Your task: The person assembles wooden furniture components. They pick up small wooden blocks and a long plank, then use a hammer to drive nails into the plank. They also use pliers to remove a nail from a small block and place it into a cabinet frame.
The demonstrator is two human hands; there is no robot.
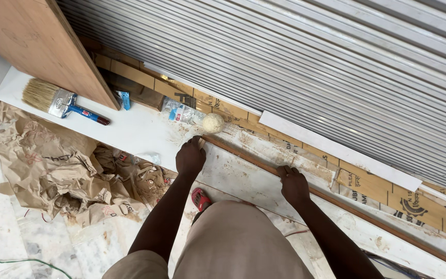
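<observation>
Corrugated metal shutters [305, 57] run across the background above cardboard sheets [388, 194] laid on the floor. Below them, a white board [130, 129] carries a thin wooden edging strip [254, 157] along its far edge. Left hand [190, 156] presses closed fingers down on the strip's near end; right hand [293, 183] pinches the strip further along. Nearby lie a wide paintbrush [58, 102], a pale cloth ball [213, 123] and crumpled brown paper [52, 165].
</observation>
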